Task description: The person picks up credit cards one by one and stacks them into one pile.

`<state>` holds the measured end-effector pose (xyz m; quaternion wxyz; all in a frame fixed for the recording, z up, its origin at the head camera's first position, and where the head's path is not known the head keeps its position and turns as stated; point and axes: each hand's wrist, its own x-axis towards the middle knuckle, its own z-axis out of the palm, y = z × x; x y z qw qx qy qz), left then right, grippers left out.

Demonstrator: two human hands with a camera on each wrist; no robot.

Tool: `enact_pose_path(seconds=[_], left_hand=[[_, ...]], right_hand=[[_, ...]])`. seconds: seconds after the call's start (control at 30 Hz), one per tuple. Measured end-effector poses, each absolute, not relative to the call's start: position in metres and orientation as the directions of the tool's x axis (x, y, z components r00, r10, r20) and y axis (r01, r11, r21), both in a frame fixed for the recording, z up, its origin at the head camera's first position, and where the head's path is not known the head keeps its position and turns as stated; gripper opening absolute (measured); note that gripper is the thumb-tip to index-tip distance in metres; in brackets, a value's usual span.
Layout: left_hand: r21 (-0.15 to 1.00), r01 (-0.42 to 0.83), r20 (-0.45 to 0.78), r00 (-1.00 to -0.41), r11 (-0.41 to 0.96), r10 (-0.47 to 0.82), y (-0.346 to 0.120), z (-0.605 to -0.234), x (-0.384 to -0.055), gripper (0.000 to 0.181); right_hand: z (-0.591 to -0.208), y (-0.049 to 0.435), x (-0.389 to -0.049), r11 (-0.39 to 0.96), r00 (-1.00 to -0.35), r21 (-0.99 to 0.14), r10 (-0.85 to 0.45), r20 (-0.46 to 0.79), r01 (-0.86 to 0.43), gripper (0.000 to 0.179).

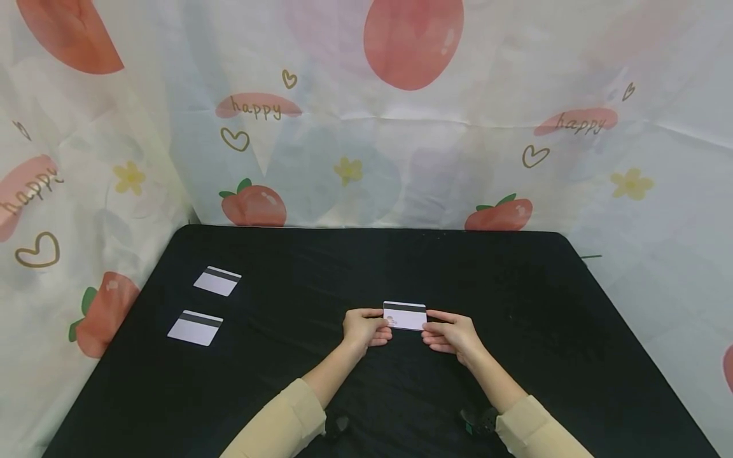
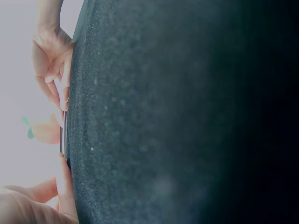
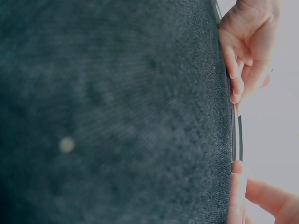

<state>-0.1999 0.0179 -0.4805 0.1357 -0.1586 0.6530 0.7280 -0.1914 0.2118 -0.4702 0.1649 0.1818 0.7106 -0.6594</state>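
A white card (image 1: 404,316) with a dark stripe along its far side and a small printed figure at its lower left lies between both hands, at the middle of the table. At its left end, the left hand (image 1: 363,329) pinches it between thumb and fingers. Likewise, the right hand (image 1: 451,334) pinches the right end. Both wrist views show the card edge-on, low over the black cloth; whether it touches the cloth or is a single card, I cannot tell. The left hand (image 2: 44,200) fills the lower corner of the left wrist view.
Two more white cards with dark stripes lie at the table's left, one farther back (image 1: 217,281) and one nearer (image 1: 195,327). Black cloth (image 1: 515,286) covers the table. A patterned curtain (image 1: 401,159) hangs behind it and along the sides.
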Motion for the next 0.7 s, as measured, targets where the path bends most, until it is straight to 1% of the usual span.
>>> enact_pose_path(seconds=[0.23, 0.4, 0.53, 0.7], left_hand=[[0.891, -0.438, -0.438, -0.899, -0.116, 0.031, 0.014, -0.481, -0.200, 0.030], [0.871, -0.483, -0.476, -0.875, -0.097, 0.083, 0.007, -0.479, -0.204, 0.032], [0.856, -0.513, -0.504, -0.856, -0.064, 0.118, -0.006, -0.472, -0.208, 0.033], [0.852, -0.523, -0.516, -0.843, -0.010, 0.153, -0.032, -0.462, -0.215, 0.037]], right_hand=[[-0.471, 0.211, -0.191, 0.069, -0.879, -0.877, 0.035, -0.475, 0.476, 0.045], [-0.466, 0.214, -0.192, 0.117, -0.884, -0.877, 0.032, -0.467, 0.467, 0.045], [-0.456, 0.219, -0.194, 0.160, -0.896, -0.883, 0.016, -0.444, 0.441, 0.043], [-0.443, 0.223, -0.200, 0.171, -0.908, -0.896, -0.007, -0.418, 0.411, 0.042]])
